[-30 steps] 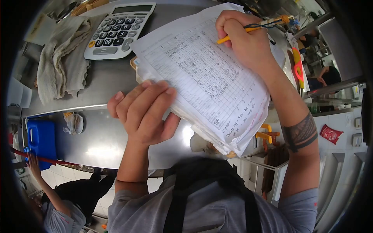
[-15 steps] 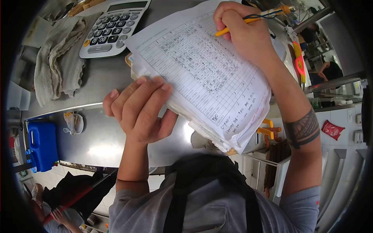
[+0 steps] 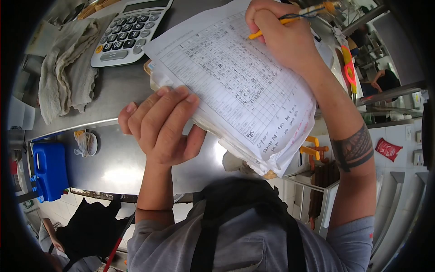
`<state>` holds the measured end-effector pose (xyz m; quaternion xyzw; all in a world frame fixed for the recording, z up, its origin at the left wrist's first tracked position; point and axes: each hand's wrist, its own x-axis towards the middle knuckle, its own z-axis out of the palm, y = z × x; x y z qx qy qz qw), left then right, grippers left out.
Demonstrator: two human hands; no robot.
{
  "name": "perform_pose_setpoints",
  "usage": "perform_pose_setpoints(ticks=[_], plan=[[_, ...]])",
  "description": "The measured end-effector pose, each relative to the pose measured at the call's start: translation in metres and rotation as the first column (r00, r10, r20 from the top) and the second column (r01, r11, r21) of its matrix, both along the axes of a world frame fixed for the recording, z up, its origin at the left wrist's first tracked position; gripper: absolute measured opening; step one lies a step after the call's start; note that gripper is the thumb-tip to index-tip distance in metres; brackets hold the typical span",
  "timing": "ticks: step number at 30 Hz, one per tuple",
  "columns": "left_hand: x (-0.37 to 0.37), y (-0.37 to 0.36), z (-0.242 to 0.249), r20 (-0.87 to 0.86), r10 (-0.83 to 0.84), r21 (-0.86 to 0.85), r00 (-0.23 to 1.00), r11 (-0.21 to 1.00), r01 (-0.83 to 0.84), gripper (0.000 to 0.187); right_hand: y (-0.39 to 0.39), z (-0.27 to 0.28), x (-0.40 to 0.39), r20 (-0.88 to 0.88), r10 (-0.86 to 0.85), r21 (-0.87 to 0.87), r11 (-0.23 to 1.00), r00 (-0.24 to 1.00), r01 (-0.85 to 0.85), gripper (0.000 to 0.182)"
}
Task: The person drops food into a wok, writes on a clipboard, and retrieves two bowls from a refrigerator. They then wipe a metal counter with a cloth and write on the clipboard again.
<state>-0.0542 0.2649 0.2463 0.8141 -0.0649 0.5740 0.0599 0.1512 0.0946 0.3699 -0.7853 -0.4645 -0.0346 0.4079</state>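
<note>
My right hand (image 3: 283, 38) is closed around a yellow pen (image 3: 290, 19), its tip on the upper right part of a handwritten sheet (image 3: 235, 77). The sheet has a printed grid filled with figures and notes, and lies on a thick stack of papers. At the stack's left edge rests my left hand (image 3: 163, 124), its fingers bent and somewhat apart, fingertips on the paper's edge, holding nothing. A white calculator (image 3: 129, 34) with dark keys lies above and left of the sheet.
Folded grey cloths (image 3: 68, 68) lie left of the calculator on the steel counter (image 3: 113, 90). A blue jug (image 3: 49, 170) stands at lower left. A bag on a plate (image 3: 86, 144) sits on a lower shelf. Another person (image 3: 50, 235) is at bottom left.
The pen tip has shifted slightly left and up with my right hand. The person at bottom left has moved, and more of their black clothing shows.
</note>
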Motion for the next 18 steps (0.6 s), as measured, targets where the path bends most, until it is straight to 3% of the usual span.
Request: perform_pose_setpoints(ticks=[3,4,6,10,12,18], plan=[[0.000,0.000,0.001,-0.009,-0.002,-0.005,1.000,1.000,0.002,0.037,0.001,-0.001,-0.001,-0.092,-0.112,0.042,0.992,0.989,0.117,0.026],[-0.001,0.000,0.001,-0.010,-0.002,-0.003,1.000,1.000,0.002,0.037,0.000,-0.001,0.000,-0.094,-0.112,0.044,0.992,0.989,0.117,0.026],[0.000,0.001,0.002,-0.009,-0.008,-0.006,1.000,1.000,0.007,0.037,-0.003,0.000,0.005,-0.261,-0.068,0.126,0.987,0.963,0.103,0.028],[0.000,0.000,0.003,-0.004,-0.016,-0.003,1.000,1.000,0.016,0.038,-0.002,0.000,0.010,-0.286,-0.063,0.166,0.979,0.956,0.115,0.029],[0.000,-0.001,0.003,-0.003,-0.022,-0.021,1.000,1.000,0.022,0.038,-0.003,-0.002,0.015,-0.439,-0.009,0.242,0.962,0.898,0.128,0.028],[-0.007,-0.001,0.009,-0.029,-0.111,-0.102,0.993,0.989,0.108,0.048,-0.007,0.000,0.024,-0.572,0.181,0.415,0.905,0.800,0.092,0.023]])
